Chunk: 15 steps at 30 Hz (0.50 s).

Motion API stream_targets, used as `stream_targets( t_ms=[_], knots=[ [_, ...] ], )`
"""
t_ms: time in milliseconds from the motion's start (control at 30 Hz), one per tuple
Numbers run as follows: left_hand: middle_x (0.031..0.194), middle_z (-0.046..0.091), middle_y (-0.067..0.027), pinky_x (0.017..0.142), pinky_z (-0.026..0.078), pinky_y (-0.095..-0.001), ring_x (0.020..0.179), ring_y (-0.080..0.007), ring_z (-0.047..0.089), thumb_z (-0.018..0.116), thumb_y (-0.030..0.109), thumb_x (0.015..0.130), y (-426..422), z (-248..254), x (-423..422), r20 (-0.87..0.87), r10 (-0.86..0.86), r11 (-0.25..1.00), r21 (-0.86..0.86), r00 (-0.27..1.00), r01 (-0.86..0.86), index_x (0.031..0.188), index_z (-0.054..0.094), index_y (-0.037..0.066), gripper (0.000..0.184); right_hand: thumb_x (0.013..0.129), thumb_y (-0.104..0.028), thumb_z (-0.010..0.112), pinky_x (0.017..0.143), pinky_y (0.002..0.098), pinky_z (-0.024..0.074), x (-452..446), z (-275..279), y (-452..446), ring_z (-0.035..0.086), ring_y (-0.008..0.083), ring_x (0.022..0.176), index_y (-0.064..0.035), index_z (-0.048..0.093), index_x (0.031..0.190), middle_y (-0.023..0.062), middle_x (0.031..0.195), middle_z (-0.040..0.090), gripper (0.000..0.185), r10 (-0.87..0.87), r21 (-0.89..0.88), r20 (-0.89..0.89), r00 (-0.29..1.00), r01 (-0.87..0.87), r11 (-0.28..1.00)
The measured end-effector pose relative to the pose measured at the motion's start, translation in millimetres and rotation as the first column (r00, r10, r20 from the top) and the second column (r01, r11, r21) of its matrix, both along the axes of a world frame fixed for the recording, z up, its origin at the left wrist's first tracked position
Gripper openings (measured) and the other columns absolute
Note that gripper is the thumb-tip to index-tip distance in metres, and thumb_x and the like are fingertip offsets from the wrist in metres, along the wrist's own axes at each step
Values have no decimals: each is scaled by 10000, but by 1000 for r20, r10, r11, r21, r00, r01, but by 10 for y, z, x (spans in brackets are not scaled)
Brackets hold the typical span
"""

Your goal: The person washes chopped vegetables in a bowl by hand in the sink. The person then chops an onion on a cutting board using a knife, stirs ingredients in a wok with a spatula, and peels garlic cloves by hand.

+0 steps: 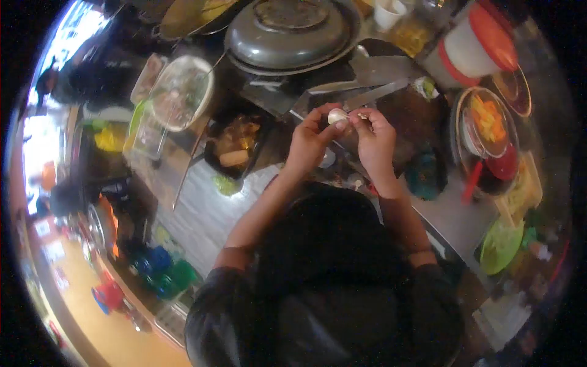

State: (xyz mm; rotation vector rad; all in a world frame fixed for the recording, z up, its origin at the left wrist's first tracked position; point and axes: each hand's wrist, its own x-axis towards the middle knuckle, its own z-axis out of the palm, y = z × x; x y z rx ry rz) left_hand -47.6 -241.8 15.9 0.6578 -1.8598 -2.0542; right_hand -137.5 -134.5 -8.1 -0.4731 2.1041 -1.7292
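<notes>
A small whitish garlic bulb (337, 115) is pinched between the thumb and fingers of my left hand (310, 139). My right hand (376, 142) is closed at the garlic's other side, its thumb and fingertips gripping the narrow end or a loose bit of skin; which of these is too small to tell. Both hands are held together above a dark cutting board (403, 119). Beyond my fingers lies a knife (380, 93) with a long blade. Small scraps, blurred, lie on the surface beneath my wrists.
A large lidded pan (287, 37) stands at the back. To the left are a white bowl (206, 101) and a black tray (211, 147) with food. On the right are a bowl of orange pieces (488, 119), a red-lidded container (468, 46) and a green plate (501, 248).
</notes>
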Motion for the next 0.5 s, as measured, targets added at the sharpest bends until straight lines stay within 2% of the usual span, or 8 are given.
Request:
stream_targets(
  t_ms=[67,133,167,200,267,300,400,500],
  knots=[
    [959,603,-43,771,447,-230,866,-101,552,634,124,854,16,-28,140,22,73,996,42,997,-74,1218,477,25,409,819,-56,576,709,323,477,141,59,-125,616,178,772,-34,643,883,113,833,664,95,36,59,-278,960,-21,998],
    [929,593,-33,735,448,-234,832,-98,546,608,147,877,76,-100,257,-112,248,960,161,962,-228,1175,477,23,348,844,-71,579,691,285,463,288,-54,-245,573,130,757,-23,626,879,58,821,638,76,108,12,-268,957,-109,994],
    [862,598,-45,667,455,-248,757,-94,539,634,207,865,125,-131,296,-114,351,931,149,929,-333,1058,509,22,295,869,-85,581,673,246,448,368,-127,-304,531,82,742,-13,609,876,3,809,612,78,162,-30,-256,953,-175,984],
    [862,598,-45,667,455,-248,757,-94,539,634,207,865,85,-206,359,-114,386,918,144,915,-369,1058,509,22,295,869,-85,581,673,246,448,431,-169,-367,531,82,742,-13,609,876,3,809,612,78,197,-35,-255,947,-212,977],
    [783,592,-58,607,458,-257,689,-96,536,672,251,836,-77,-385,565,47,442,884,-193,896,-426,966,505,27,308,883,-66,540,699,245,448,545,-247,-483,527,80,766,-14,605,887,10,823,604,83,323,-38,-34,946,-324,945],
    [739,583,-67,573,459,-259,661,-93,539,695,264,815,-150,-277,680,-51,477,801,-386,878,-457,940,498,27,333,891,-46,507,704,243,446,637,-213,-571,523,75,783,-13,600,893,19,827,596,99,343,6,-11,939,-343,939],
    [752,588,-55,582,459,-251,678,-91,545,690,242,818,-405,-321,1054,19,477,844,-290,879,-452,929,504,29,304,882,-28,506,685,246,452,884,-409,-858,533,79,774,-10,596,894,19,819,591,92,409,-40,135,902,-408,912],
    [742,576,-44,584,457,-236,678,-82,535,674,200,825,-684,-444,1466,3,531,837,-159,847,-524,985,471,41,304,880,-53,524,658,244,453,1235,-563,-1254,546,85,751,-21,602,905,15,802,593,88,464,-4,49,885,-464,886]
  ],
)
